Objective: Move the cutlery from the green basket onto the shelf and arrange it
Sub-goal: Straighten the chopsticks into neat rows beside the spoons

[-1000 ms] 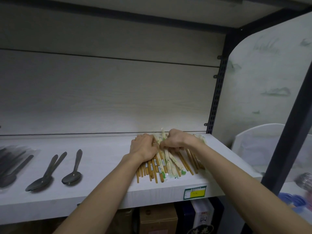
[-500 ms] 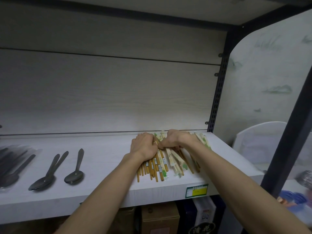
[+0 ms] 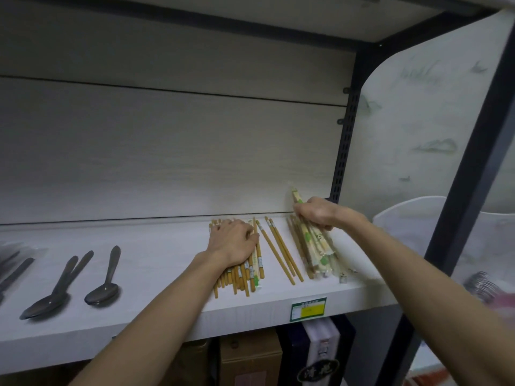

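Head view: white shelf point(image 3: 156, 254). Left hand point(image 3: 232, 242) rests flat, fingers relaxed, on brown chopsticks point(image 3: 245, 274) near the front edge. Right hand point(image 3: 320, 214) grips wrapped chopsticks point(image 3: 317, 252) toward the right end. Two loose chopsticks point(image 3: 281, 252) between. Spoons point(image 3: 75, 288) toward the left end.

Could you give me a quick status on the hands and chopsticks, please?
Left hand flat on brown chopsticks. Right hand grips wrapped chopsticks. One pair loose between. Nothing blocking.

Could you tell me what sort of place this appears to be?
Probably a shop or stockroom: a price label on the shelf edge, chopsticks and spoons laid out like goods, boxes stored below.
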A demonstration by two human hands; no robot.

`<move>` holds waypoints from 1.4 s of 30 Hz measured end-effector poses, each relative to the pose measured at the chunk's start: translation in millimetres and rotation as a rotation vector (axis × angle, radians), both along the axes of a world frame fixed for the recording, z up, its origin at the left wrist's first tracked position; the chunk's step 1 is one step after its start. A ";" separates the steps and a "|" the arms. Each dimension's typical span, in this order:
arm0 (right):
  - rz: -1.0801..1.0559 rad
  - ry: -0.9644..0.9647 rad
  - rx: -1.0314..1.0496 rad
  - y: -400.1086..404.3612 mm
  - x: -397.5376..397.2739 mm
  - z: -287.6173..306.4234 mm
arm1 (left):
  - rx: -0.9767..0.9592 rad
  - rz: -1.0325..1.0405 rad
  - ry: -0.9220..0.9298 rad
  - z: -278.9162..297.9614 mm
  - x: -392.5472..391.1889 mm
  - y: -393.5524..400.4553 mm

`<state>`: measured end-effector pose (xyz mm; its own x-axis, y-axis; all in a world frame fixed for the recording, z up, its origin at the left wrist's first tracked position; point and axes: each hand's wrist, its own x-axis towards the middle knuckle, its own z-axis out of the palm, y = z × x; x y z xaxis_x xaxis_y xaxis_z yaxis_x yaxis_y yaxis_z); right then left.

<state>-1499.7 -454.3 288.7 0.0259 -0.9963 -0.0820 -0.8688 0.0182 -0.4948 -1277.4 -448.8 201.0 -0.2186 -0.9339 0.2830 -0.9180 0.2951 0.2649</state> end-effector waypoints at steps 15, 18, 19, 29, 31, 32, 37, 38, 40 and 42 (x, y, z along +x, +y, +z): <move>-0.069 0.244 -0.081 3.0 -21.6 -27.4 | -0.091 0.047 0.045 0.8 4.3 -0.2; -0.124 0.267 -0.231 0.9 -20.7 -39.2 | -0.116 0.031 0.034 0.7 1.5 0.1; -0.156 0.280 -0.305 2.2 -21.4 -42.8 | -0.118 0.026 0.026 0.9 0.3 0.5; -0.299 0.216 -0.268 7.2 -37.5 -65.8 | -0.011 0.075 -0.064 20.6 -9.4 -5.3; -0.276 0.212 -0.259 7.9 -36.0 -62.5 | 0.025 0.086 -0.086 25.0 -13.1 -7.1; -0.258 0.209 -0.246 7.6 -35.1 -59.9 | 0.042 0.087 -0.096 26.4 -15.0 -7.7; -0.161 0.073 -0.167 -0.5 -41.8 -54.6 | 0.031 0.077 -0.068 30.9 -21.1 -10.7; -0.141 0.035 -0.166 -2.9 -44.8 -55.4 | 0.002 0.078 -0.029 32.4 -22.9 -11.7; -0.115 -0.062 -0.154 -7.7 -51.2 -57.8 | -0.047 0.055 0.045 35.5 -30.2 -12.0; -0.095 -0.173 -0.139 -12.6 -57.3 -59.7 | -0.050 0.021 0.104 39.9 -46.0 -9.4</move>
